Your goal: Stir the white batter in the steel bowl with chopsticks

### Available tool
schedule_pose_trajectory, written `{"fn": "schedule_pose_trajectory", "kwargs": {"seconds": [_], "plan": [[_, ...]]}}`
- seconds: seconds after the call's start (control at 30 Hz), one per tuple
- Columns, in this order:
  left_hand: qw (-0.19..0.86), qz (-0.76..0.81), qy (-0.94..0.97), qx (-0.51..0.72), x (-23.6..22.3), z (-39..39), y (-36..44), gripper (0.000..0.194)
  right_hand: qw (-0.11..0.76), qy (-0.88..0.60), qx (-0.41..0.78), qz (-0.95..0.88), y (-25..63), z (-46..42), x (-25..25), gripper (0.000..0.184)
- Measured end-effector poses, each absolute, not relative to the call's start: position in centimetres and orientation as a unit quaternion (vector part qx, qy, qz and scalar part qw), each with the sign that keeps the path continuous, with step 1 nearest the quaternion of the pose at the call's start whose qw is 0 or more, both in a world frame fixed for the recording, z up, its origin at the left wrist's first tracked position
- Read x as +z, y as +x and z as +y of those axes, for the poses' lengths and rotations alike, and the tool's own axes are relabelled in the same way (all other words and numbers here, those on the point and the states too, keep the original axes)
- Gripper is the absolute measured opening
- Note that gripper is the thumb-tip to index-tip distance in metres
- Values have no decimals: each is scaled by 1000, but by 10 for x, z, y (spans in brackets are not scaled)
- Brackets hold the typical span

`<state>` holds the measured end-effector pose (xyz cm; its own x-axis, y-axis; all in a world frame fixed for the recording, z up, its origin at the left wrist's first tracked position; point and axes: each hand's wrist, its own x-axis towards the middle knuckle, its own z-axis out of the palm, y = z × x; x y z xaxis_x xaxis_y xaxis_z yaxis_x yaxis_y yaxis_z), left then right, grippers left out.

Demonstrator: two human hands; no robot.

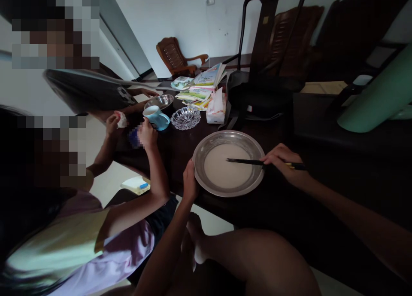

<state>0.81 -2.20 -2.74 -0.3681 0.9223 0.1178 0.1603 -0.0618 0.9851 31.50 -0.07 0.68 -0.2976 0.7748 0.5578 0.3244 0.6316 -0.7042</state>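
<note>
A wide metal bowl with a milky, off-white liquid in it rests near the front edge of the dark table. My left hand grips the bowl's left side, its fingers partly hidden by the rim. In my right hand is a pair of dark chopsticks, held closed around their upper part. They reach over the right rim, with the tips above or at the liquid's surface; I cannot tell which.
Left of me, a person's hand is by a light-blue mug. Another person stands behind, near a second metal bowl. A glass dish, tissue pack, booklets, black bag and green cylinder occupy the table.
</note>
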Motion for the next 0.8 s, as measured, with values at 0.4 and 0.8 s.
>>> {"fn": "schedule_pose_trajectory", "kwargs": {"seconds": [0.4, 0.8], "plan": [[335, 599, 452, 570, -24, -22, 11, 50, 486, -368, 244, -754, 315, -2, 11, 35], [335, 609, 443, 567, -22, -23, 11, 52, 474, -338, 269, -767, 316, -2, 7, 34]]}}
